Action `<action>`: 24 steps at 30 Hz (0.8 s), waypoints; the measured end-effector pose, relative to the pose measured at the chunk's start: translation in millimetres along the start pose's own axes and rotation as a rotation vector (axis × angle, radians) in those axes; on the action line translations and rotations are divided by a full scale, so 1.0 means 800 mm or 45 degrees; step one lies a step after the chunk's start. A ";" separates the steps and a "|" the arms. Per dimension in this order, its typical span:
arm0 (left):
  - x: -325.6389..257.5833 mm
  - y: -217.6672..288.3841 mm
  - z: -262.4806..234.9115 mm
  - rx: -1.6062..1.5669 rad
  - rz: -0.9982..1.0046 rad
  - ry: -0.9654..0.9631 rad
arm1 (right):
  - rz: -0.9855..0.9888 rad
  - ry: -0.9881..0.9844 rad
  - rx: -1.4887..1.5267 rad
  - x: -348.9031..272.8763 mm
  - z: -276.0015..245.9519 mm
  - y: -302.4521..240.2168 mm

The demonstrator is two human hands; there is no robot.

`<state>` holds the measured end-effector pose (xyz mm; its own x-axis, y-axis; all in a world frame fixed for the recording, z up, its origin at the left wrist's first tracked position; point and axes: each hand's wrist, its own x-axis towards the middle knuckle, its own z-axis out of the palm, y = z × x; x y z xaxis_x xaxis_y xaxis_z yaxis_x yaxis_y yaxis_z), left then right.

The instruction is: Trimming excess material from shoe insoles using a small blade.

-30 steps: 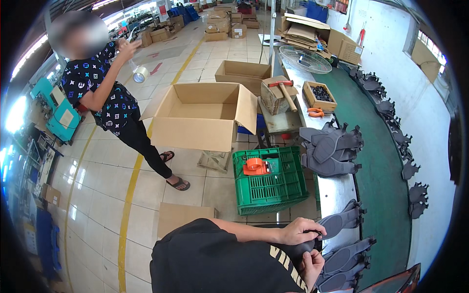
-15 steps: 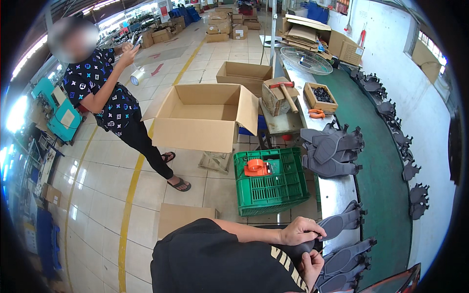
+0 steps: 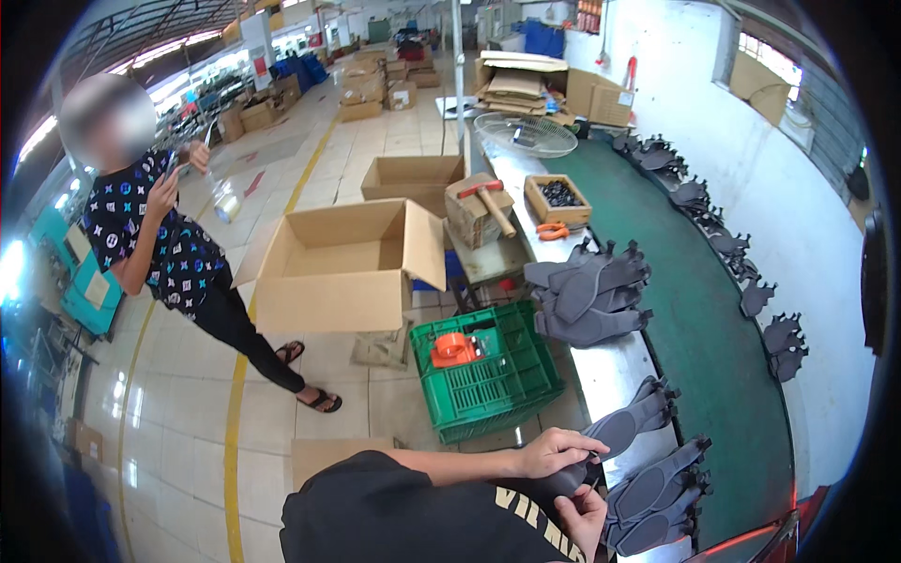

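Observation:
My left hand [image 3: 556, 454] reaches across from the left, fingers bent over a dark grey pad-like piece [image 3: 566, 482]. Below it, my right hand [image 3: 584, 518] grips the same piece from the near side, thumb and fingers together. Most of the piece is hidden by my hands and sleeve, so its full shape does not show. Just beyond my left fingertips lies a small stack of grey shaped pads with black clip-like ends [image 3: 631, 419]. Beside my right hand is another stack of these pads [image 3: 657, 502]. A bigger pile of pads [image 3: 591, 296] sits farther up the metal bench [image 3: 601, 375].
A green crate [image 3: 479, 375] holds an orange tape dispenser [image 3: 454, 349]. Beyond stand an open carton [image 3: 328, 305], a red-headed hammer [image 3: 490, 202] on a block, orange-handled pliers [image 3: 554, 230] and a wooden box [image 3: 572, 214]. Right runs a green belt [image 3: 694, 310]. A person [image 3: 160, 225] stands left.
My view has swung, so the surroundings sit farther left and most lie lower. My left fingers look straighter over the piece. The standing person's hands have moved apart.

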<state>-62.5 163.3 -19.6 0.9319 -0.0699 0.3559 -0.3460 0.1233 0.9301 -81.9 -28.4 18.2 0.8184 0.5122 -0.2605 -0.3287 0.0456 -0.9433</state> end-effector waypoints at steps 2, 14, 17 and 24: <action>0.025 0.008 -0.037 0.281 0.256 -0.053 | -0.152 0.018 0.108 0.005 0.004 0.009; 0.284 0.223 -0.459 0.680 -0.422 0.908 | -0.058 -0.020 0.052 -0.019 -0.001 0.001; 0.285 0.236 -0.474 0.610 -0.428 0.869 | -0.040 0.000 0.059 -0.020 0.001 -0.001; 0.225 0.205 -0.297 0.393 -0.279 0.403 | -0.076 0.025 0.165 -0.024 -0.005 0.005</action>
<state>74.4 405.8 175.3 0.9572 0.2487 0.1482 -0.1095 -0.1628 0.9806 -96.5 -41.5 18.8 0.8470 0.4885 -0.2097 -0.3361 0.1865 -0.9232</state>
